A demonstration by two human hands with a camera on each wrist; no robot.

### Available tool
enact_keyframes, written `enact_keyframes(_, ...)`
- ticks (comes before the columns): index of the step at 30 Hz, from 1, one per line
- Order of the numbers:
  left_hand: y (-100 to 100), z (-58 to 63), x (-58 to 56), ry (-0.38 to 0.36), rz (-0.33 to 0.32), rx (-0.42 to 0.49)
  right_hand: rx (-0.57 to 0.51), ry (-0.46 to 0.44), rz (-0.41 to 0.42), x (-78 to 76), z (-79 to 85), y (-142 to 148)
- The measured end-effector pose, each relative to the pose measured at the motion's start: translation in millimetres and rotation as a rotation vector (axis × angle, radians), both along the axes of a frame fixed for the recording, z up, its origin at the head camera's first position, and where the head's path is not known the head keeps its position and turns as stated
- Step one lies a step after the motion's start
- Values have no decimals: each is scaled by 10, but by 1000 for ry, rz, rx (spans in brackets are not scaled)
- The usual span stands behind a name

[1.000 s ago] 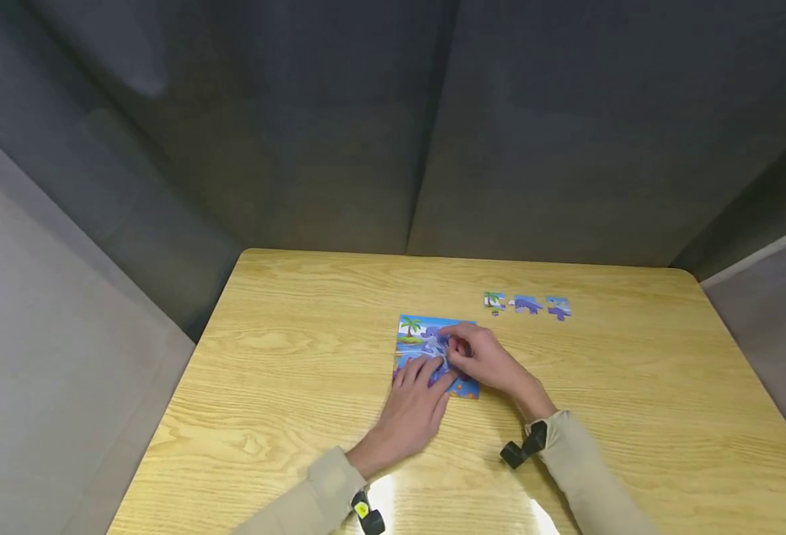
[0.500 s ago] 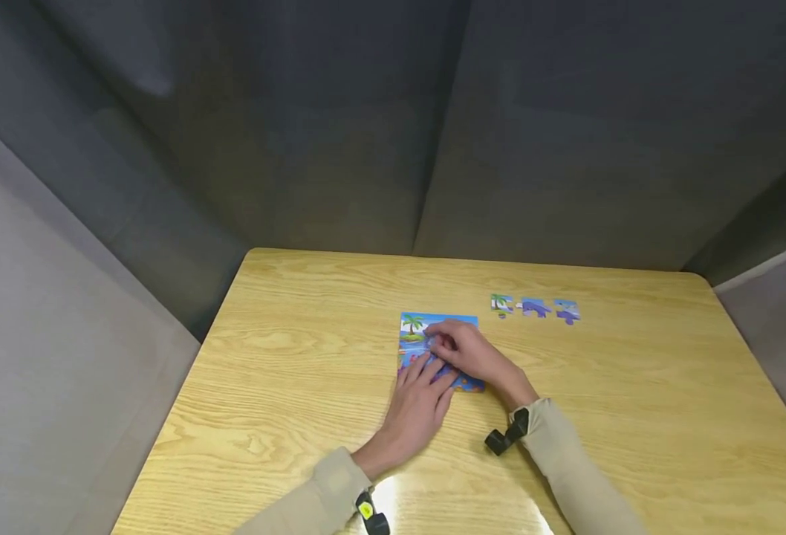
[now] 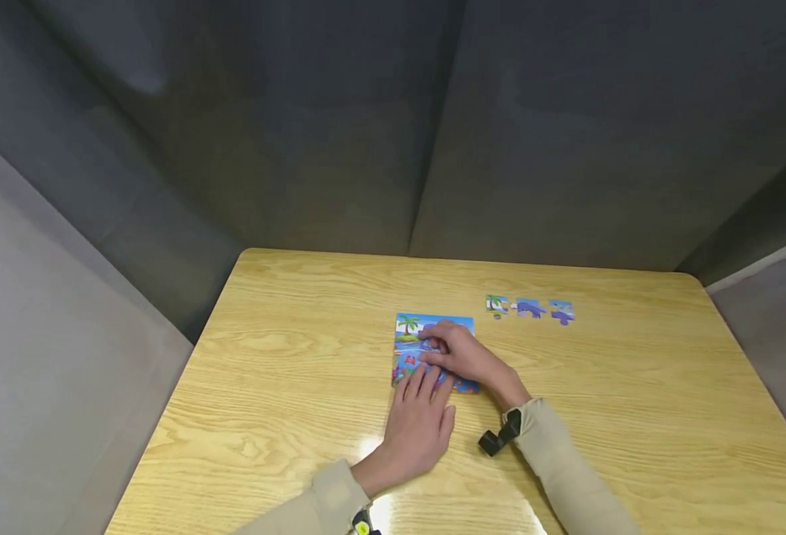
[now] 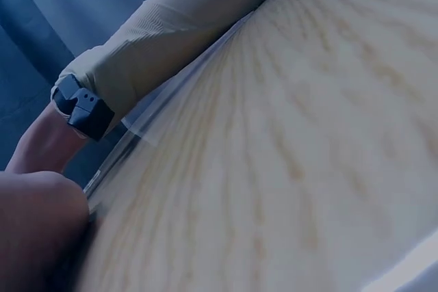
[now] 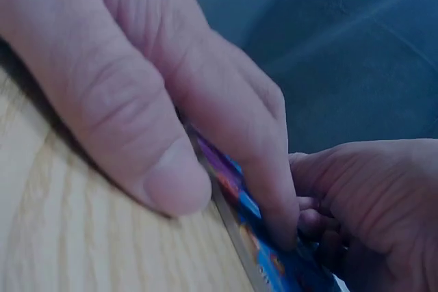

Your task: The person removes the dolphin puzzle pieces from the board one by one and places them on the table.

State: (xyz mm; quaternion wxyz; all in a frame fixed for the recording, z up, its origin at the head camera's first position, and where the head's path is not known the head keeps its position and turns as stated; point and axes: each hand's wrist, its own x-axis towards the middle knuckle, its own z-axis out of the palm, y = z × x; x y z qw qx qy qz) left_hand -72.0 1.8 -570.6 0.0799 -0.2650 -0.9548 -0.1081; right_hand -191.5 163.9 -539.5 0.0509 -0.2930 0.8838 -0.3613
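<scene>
A square picture puzzle [image 3: 403, 357] with a palm tree and sea creatures lies on the wooden table. My left hand [image 3: 416, 427] has its fingers straight across the puzzle's near edge, and its thumb is on the wood. In the right wrist view, the left hand's thumb and a finger [image 5: 274, 210] show large, the fingertip touching the blue puzzle [image 5: 277, 264]. My right hand [image 3: 463, 355] is bent over the puzzle's middle, thumb and forefinger at its surface. In the right wrist view the right hand's fingers [image 5: 321, 227] are curled; I cannot tell whether they hold a piece.
Beyond the puzzle to the right lie three loose jigsaw pieces in a row: a palm tree piece [image 3: 496, 305], a purple dolphin piece [image 3: 529, 307] and a blue-purple piece [image 3: 562, 310]. A dark grey curtain [image 3: 333, 148] hangs behind the table [image 3: 286, 312].
My right hand has slid left across the puzzle, covering more of its upper middle. My left fingers have drawn back toward its near edge. The loose pieces stay put.
</scene>
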Motion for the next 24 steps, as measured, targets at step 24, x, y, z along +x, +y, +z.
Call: enact_keyframes(24,9,-15,-3,-18,5,-28,47,-45,-22,3,129,-105)
